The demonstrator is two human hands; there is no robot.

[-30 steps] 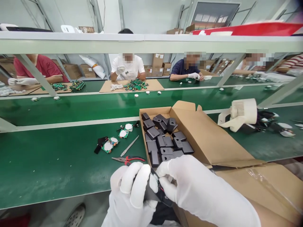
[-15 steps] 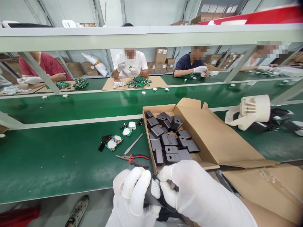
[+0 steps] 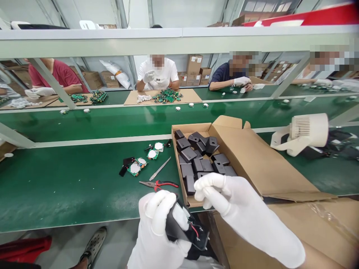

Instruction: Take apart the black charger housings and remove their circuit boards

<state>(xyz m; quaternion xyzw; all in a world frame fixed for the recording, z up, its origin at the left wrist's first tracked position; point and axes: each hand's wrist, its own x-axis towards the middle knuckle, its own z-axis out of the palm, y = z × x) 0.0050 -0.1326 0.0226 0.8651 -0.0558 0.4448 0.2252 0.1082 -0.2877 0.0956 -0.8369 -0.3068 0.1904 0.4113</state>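
Observation:
Low in the middle, my left hand (image 3: pixel 153 228), in a white glove, is wrapped round an opened black plastic case (image 3: pixel 174 226). Inside the case show a white part, a red wire and small metal contacts. My right hand (image 3: pixel 221 194), also gloved, hangs above and to the right of it, apart from the case. Its thumb and fingertips are pinched together; whether anything is between them is hidden. Just behind it stands a cardboard box (image 3: pixel 181 183) holding several black cases (image 3: pixel 188 154). Red-handled pliers (image 3: pixel 165 183) lie beyond my left hand, partly covered by it.
Tweezers (image 3: pixel 160 169) and several green circuit boards (image 3: pixel 135 168) with white discs lie on the green bench (image 3: pixel 70 186). A cream fan (image 3: pixel 308 129) stands at right. Across a green belt (image 3: pixel 126 121), co-workers (image 3: pixel 158 73) sit handling small parts. A metal rail (image 3: pixel 112 45) crosses above.
My right hand has come away from the case, moving up and right to the box edge. The case stays in my left hand, its inside now more exposed. The view has shifted slightly.

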